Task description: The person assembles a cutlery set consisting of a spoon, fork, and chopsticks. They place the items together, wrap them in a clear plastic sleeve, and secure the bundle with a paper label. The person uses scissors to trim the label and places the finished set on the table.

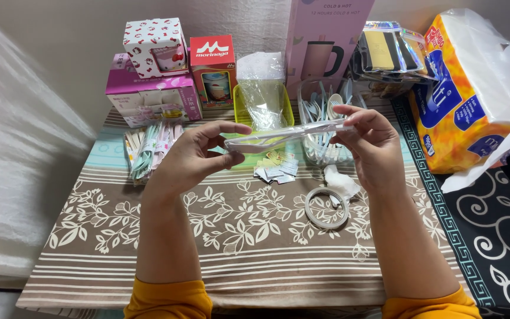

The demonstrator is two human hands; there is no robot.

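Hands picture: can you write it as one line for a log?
left hand: holds one end of clear packet | right hand: holds other end | tape roll: on tablecloth, untouched

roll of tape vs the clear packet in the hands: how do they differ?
The roll of tape is a flat ring lying on the leaf-patterned cloth, touched by nobody; the clear packet is a long narrow sleeve held in the air, level, between the left hand and right hand. The tape is whitish and open in the middle; the packet is see-through with pale contents, too unclear to name. Both are pale and thin.
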